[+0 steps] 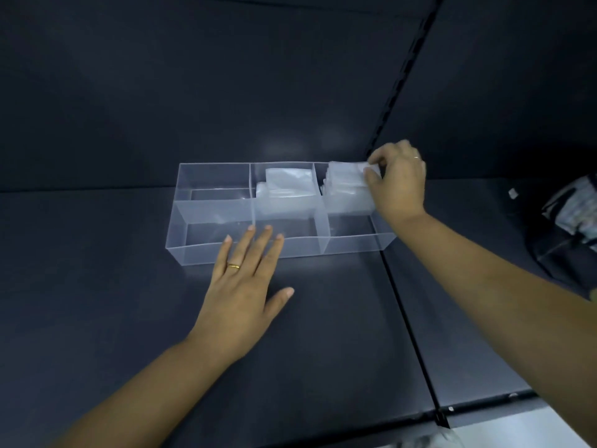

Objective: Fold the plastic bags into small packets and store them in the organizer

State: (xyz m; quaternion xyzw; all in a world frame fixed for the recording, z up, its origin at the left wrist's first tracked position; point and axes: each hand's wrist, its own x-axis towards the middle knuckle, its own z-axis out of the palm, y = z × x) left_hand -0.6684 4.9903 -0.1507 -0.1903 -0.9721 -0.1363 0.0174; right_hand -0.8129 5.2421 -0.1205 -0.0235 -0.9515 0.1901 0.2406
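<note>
A clear plastic organizer with three compartments stands on a dark shelf. Its middle compartment holds folded clear bag packets. The right compartment holds a stack of folded packets. My right hand is over that right compartment and pinches the top packet of the stack between thumb and fingers. My left hand lies flat with straight fingers, its fingertips touching the organizer's front wall. The left compartment shows nothing inside.
The dark shelf has a seam running front to back on the right of the organizer. A dark bag with crumpled plastic sits at the far right. A dark back panel rises behind the organizer.
</note>
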